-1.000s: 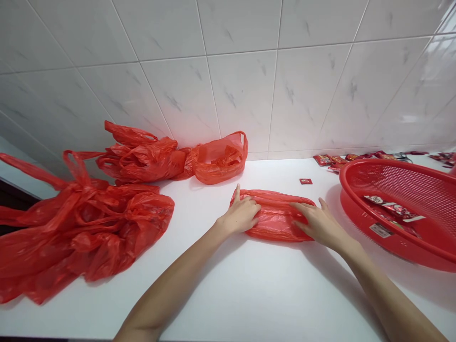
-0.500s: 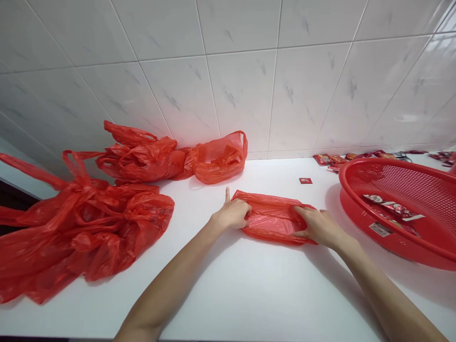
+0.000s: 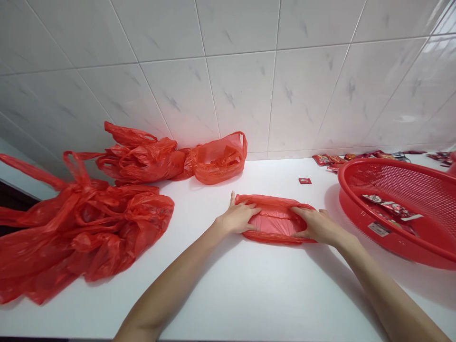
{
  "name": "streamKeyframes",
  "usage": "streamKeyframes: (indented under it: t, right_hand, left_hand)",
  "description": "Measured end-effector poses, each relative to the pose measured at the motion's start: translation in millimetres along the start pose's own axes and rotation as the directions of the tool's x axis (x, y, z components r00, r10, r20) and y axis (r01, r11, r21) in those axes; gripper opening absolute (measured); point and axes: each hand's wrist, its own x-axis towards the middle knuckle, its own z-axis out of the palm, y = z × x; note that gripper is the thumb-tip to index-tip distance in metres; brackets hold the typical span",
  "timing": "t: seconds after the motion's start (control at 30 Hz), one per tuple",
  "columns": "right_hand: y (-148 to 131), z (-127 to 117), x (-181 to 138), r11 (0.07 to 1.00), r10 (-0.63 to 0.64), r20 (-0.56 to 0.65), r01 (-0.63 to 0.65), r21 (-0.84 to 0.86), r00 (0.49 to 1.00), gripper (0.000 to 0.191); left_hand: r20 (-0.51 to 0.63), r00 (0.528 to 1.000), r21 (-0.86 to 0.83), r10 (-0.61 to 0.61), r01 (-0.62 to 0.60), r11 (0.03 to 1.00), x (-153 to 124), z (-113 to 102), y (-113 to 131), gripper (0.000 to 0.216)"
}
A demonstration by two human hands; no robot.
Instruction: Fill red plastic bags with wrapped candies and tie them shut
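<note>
- I work both bare hands into the mouth of a red plastic carrier bag (image 3: 274, 225), lying on a white tabletop (image 3: 263, 289) directly in front of me.
- My left hand (image 3: 238, 217) is at the bag's left end, its grip wide: fingers fanned over the opening, one digit pointing up beside the plastic.
- My right hand (image 3: 318, 225) is at the opposite end, thumb and fingers spread apart inside the rim; whether they pinch any plastic, I cannot tell.
- Between my hands the mouth gapes, showing the paler lining of its inside.
- To my left, a heap of knotted red bags (image 3: 96, 228) sprawls across the table, their handles sticking up.
- Behind it, a bundle of crumpled red bags (image 3: 142, 159) sits near a wall of grey-veined white tiles (image 3: 242, 90), just beside an open-mouthed red bag (image 3: 219, 175) with crumpled red plastic inside.
- Beyond my right hand stands a red perforated plastic basket (image 3: 397, 246), printed packets (image 3: 394, 209) lying within and a label on its outer side.
- A small red sachet (image 3: 305, 181) lies alone beyond the bag, while more red snack packets (image 3: 322, 160) line the wall behind the basket.
</note>
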Motion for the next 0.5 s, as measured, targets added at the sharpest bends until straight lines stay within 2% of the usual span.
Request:
streamKeyframes:
  t: [0.13, 0.33, 0.4, 0.5]
  right_hand:
    - [0, -2, 1, 0.999, 0.029, 0.041, -0.028, -0.019, 0.999, 0.043]
    - [5, -6, 10, 0.999, 0.052, 0.076, -0.053, 0.013, 0.996, 0.066]
    - [5, -7, 12, 0.999, 0.042, 0.071, -0.044, 0.024, 0.997, 0.065]
    - [0, -10, 11, 0.999, -0.019, 0.044, 0.018, 0.027, 0.999, 0.053]
  left_hand:
    - [0.081, 0.990, 0.007, -0.111, 0.111, 0.994, -4, -2, -2, 0.063]
    - [0.113, 0.982, 0.039, -0.149, 0.145, 0.989, -6, -4, -2, 0.065]
    - [0.104, 0.982, 0.043, -0.158, 0.154, 0.987, -6, -3, -2, 0.064]
    - [0.089, 0.981, 0.050, -0.173, 0.169, 0.984, -5, -3, -1, 0.062]
